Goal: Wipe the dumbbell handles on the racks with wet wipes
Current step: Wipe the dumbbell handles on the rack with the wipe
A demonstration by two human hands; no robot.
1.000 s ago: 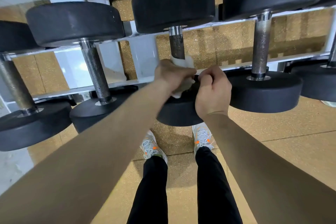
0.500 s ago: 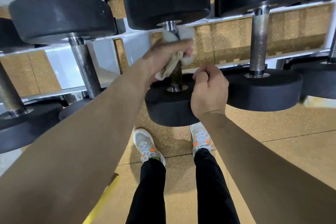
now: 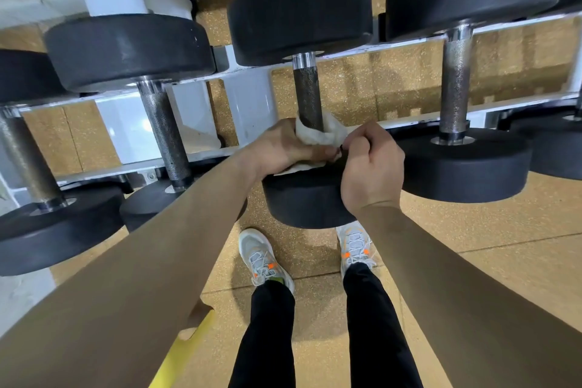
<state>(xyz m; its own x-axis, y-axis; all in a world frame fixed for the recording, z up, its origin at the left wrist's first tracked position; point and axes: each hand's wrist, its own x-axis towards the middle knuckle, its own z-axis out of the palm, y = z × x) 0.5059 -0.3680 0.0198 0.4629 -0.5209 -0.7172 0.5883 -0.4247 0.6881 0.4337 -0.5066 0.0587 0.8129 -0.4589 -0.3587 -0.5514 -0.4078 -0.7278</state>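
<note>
Now that the wet wipe (image 3: 327,132) is back at the near end: the left hand (image 3: 283,148) grips it round the handle (image 3: 307,94), down from the far collar half a second ago. I judge one full stroke done.
Right hand (image 3: 368,170): fingers curled over the rim of the near head (image 3: 302,201), unmoved, steadying.
Dumbbell: lying across the white rack (image 3: 393,46).
Neighbours: left handle (image 3: 163,132) and right handle (image 3: 453,79) bare, probably awaiting wiping.
In the way: close-set heads crowd the hands.

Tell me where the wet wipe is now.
Head view, centre: the wet wipe is wrapped round the near end of the middle dumbbell handle, gripped by the left hand, beside the right hand.
</note>
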